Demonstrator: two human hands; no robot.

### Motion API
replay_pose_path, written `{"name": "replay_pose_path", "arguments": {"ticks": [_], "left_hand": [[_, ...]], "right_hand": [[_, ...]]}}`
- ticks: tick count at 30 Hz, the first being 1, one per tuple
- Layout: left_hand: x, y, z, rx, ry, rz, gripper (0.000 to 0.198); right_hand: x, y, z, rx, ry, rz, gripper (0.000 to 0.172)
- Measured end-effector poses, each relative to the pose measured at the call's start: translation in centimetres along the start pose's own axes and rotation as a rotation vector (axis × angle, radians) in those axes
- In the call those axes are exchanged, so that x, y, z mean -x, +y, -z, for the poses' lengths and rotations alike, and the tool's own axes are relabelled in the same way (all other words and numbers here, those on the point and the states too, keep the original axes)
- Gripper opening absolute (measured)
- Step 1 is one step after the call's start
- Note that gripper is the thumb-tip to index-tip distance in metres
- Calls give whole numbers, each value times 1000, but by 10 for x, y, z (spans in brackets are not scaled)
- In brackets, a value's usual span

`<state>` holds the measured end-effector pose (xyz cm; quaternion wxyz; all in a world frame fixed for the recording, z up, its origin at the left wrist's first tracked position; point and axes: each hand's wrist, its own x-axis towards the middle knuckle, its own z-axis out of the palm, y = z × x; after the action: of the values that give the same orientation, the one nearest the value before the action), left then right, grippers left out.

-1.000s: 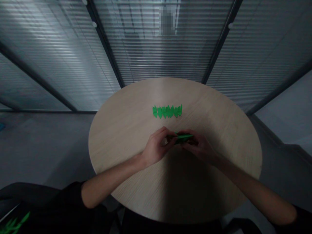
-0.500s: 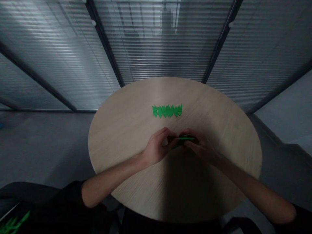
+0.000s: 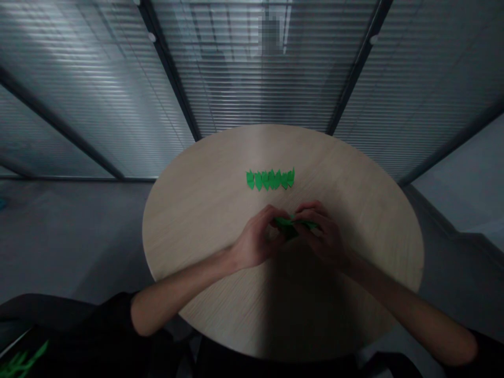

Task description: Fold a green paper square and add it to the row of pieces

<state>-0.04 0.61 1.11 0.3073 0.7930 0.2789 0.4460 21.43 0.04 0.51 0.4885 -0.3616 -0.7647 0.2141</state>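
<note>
A piece of folded green paper (image 3: 290,230) is held between my two hands above the near middle of the round table. My left hand (image 3: 258,239) is closed on its left side, thumb below and fingers curled over the top. From the right, my right hand (image 3: 323,233) pinches the same paper, its fingers partly covering it. Just beyond my hands lies a row of several small folded green paper pieces (image 3: 270,179), pointed at their ends and set side by side. The exact shape of the held paper is hidden by my fingers.
The round wooden table (image 3: 197,199) stands near glass panels with blinds (image 3: 263,94). More green pieces (image 3: 24,362) show at the lower left, beside a dark chair or bag shape. A small blue thing (image 3: 2,203) lies on the floor at the far left.
The held paper has gone from a thin flat edge to a more opened, tilted shape. My right fingers have shifted up and over it. The row on the table is unchanged.
</note>
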Motion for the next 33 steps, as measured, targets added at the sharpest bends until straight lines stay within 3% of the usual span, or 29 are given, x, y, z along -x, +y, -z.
{"name": "replay_pose_path", "arguments": {"ticks": [9, 18, 25, 33], "left_hand": [[-4, -2, -4, 212, 36, 243, 15], [-4, -4, -3, 203, 37, 256, 15], [-4, -4, -5, 408, -8, 314, 12], [-4, -9, -7, 451, 34, 371, 12]], "right_hand": [[1, -2, -1, 31, 8, 51, 10], [2, -6, 0, 36, 35, 43, 7], [3, -4, 1, -3, 29, 54, 11], [3, 0, 2, -288, -5, -178, 12]]}}
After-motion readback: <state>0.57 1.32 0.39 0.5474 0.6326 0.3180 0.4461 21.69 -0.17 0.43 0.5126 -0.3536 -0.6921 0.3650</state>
